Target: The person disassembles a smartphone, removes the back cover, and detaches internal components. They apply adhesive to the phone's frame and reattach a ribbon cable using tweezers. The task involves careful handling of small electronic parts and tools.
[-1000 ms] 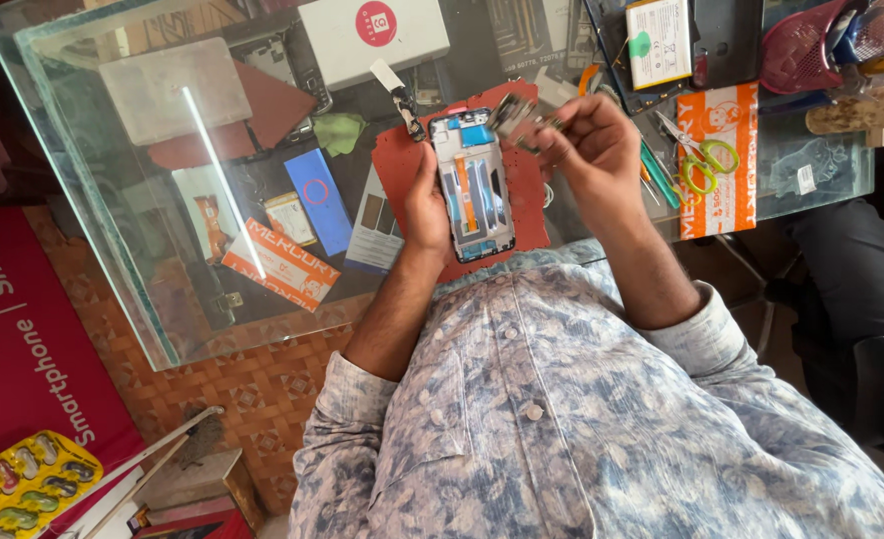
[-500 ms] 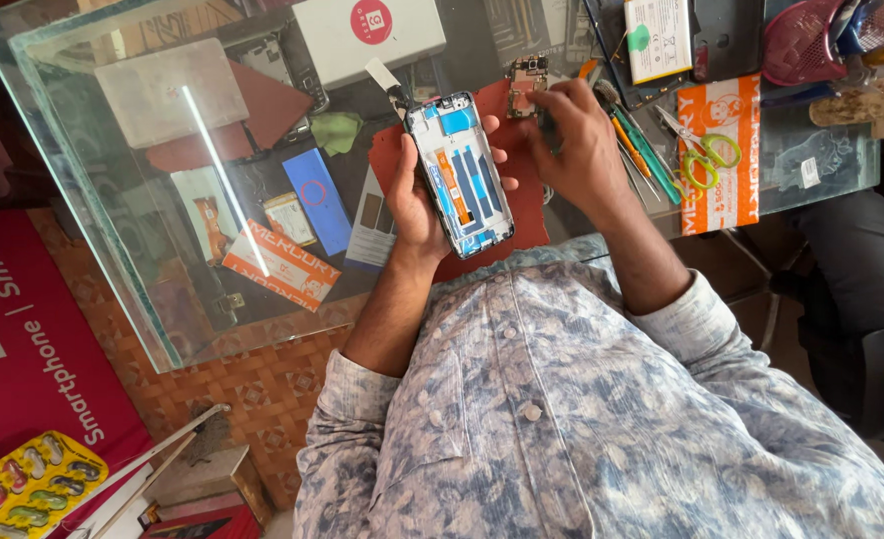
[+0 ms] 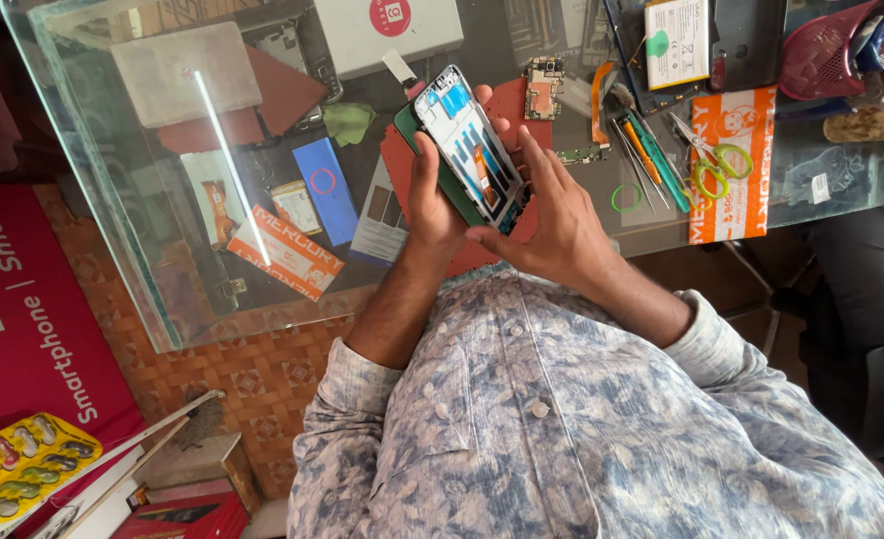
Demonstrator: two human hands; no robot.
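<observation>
Opened phone (image 3: 467, 150), held above a glass table in both hands. The body is a long rectangle with a dark green outer shell showing along its left edge; the back cover is off, exposing a pale frame, blue patches near the top and an orange strip at mid-length. It is tilted, top end pointing away and to the left, open side facing up. The left hand (image 3: 430, 205) grips its lower left edge from beneath; the right hand (image 3: 552, 225) touches its lower right edge with fingertips.
</observation>
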